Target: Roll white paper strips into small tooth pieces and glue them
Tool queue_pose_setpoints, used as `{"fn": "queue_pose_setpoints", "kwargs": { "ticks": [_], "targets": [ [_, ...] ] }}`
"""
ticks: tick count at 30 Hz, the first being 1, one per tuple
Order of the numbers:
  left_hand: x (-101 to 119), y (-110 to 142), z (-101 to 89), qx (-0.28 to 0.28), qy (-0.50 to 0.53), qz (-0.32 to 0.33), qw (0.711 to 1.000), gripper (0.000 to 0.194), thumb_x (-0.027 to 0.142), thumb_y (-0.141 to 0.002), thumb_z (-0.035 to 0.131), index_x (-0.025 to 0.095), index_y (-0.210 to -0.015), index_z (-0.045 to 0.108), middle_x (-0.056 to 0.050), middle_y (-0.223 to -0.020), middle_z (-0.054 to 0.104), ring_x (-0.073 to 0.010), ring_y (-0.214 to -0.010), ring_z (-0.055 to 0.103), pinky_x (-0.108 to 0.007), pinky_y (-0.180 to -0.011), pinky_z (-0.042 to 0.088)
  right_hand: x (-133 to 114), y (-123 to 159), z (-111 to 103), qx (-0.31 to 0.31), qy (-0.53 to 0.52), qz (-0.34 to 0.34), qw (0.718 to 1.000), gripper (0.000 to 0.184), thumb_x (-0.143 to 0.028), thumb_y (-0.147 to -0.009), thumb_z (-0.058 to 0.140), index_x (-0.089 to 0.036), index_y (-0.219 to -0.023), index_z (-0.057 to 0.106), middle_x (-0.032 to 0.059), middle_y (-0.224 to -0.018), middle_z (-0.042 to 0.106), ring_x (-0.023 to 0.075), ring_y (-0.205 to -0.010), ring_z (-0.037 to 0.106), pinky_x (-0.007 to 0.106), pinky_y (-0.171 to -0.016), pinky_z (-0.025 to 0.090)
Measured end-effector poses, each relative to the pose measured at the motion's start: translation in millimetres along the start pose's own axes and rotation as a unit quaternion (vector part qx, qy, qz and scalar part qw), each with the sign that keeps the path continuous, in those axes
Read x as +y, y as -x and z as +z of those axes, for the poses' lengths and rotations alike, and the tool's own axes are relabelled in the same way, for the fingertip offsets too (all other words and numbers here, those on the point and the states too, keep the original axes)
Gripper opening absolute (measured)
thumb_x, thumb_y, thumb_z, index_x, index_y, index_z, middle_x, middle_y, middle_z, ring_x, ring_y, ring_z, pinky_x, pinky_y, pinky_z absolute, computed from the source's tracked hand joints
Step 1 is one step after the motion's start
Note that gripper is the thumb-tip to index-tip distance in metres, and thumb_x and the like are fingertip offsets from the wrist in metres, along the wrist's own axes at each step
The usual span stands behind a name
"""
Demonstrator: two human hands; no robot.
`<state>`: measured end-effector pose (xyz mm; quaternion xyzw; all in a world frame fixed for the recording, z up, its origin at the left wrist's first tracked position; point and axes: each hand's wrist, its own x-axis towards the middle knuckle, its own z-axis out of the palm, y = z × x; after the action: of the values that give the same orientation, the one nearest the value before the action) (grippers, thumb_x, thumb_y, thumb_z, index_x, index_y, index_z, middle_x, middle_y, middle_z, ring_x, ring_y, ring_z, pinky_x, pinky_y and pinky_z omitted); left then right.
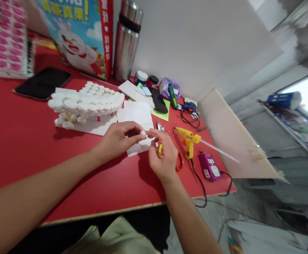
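My left hand (pixel 117 139) pinches a small white crumpled-looking piece (pixel 142 133) between thumb and fingertips. The fingertips of my right hand (pixel 163 151) reach close to that piece; its thumb stands apart from the index finger. Through the gap shows a yellow item (pixel 159 150), and I cannot tell whether it is held or lies behind. Beyond my left wrist stands a white model (pixel 87 102) covered in rounded white pads, on short red and yellow posts over a white base. White paper (pixel 136 114) lies beneath and past my hands. An orange loop handle (pixel 179 161) shows beside my right hand.
A yellow glue gun (pixel 188 139) with a long clear stick stands right, near a purple power socket (pixel 209 166) and cables. Behind are a green cutter (pixel 173 96), paint jars (pixel 141 77), a steel flask (pixel 127 42), a printed bag (pixel 77 38) and a phone (pixel 42 83).
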<state>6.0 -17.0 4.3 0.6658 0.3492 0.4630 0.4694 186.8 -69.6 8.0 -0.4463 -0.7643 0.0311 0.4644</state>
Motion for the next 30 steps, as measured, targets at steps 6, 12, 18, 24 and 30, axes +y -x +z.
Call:
{"fn": "queue_pose_setpoints", "kwargs": {
  "ticks": [6, 12, 18, 24, 30],
  "targets": [
    [-1.0, 0.3, -0.7, -0.01, -0.037, 0.016, 0.999, 0.024, 0.039, -0.089, 0.076, 0.015, -0.09, 0.076, -0.004, -0.078, 0.077, -0.0145, -0.063, 0.067, -0.025, -0.061, 0.05, 0.5, 0.7, 1.8, 0.005, -0.01, 0.011, 1.0, 0.046, -0.002, -0.091, 0.053, -0.024, -0.131, 0.063, 0.0087, -0.114, 0.076, 0.0228, -0.104, 0.073, 0.043, -0.092, 0.061],
    [1.3, -1.0, -0.6, 0.0, -0.059, 0.037, 0.998, 0.021, 0.035, -0.089, 0.077, 0.014, -0.088, 0.076, -0.003, -0.078, 0.076, -0.0119, -0.063, 0.062, -0.023, -0.06, 0.046, 0.4, -0.1, 3.4, 0.019, -0.03, 0.023, 0.999, 0.05, -0.001, -0.091, 0.055, -0.024, -0.134, 0.062, 0.0069, -0.114, 0.076, 0.0206, -0.103, 0.073, 0.039, -0.091, 0.06],
    [2.4, -0.5, -1.8, -0.002, -0.064, 0.037, 0.997, 0.023, 0.037, -0.089, 0.076, 0.015, -0.088, 0.077, -0.004, -0.081, 0.077, -0.0132, -0.068, 0.063, -0.023, -0.063, 0.046, 1.4, 1.9, 3.1, 0.011, -0.061, 0.062, 0.996, 0.049, -0.004, -0.092, 0.054, -0.026, -0.135, 0.062, 0.006, -0.115, 0.076, 0.0201, -0.103, 0.074, 0.038, -0.091, 0.06],
    [6.8, -1.1, -1.9, 0.002, -0.07, 0.016, 0.997, 0.028, 0.044, -0.088, 0.075, 0.016, -0.086, 0.076, -0.006, -0.084, 0.078, -0.0156, -0.069, 0.064, -0.026, -0.065, 0.048, 0.4, 2.1, 2.7, -0.003, -0.057, 0.081, 0.995, 0.048, -0.007, -0.093, 0.053, -0.027, -0.136, 0.06, 0.0071, -0.117, 0.077, 0.0218, -0.104, 0.074, 0.041, -0.092, 0.06],
    [2.3, -1.6, -2.2, 0.001, -0.069, 0.004, 0.998, 0.028, 0.043, -0.088, 0.075, 0.015, -0.087, 0.075, -0.006, -0.083, 0.078, -0.0153, -0.068, 0.064, -0.026, -0.066, 0.047, -1.0, 1.4, 2.6, -0.002, -0.055, 0.076, 0.996, 0.047, -0.007, -0.094, 0.053, -0.025, -0.137, 0.059, 0.0077, -0.117, 0.077, 0.0206, -0.101, 0.073, 0.039, -0.09, 0.059]
  ]
}}
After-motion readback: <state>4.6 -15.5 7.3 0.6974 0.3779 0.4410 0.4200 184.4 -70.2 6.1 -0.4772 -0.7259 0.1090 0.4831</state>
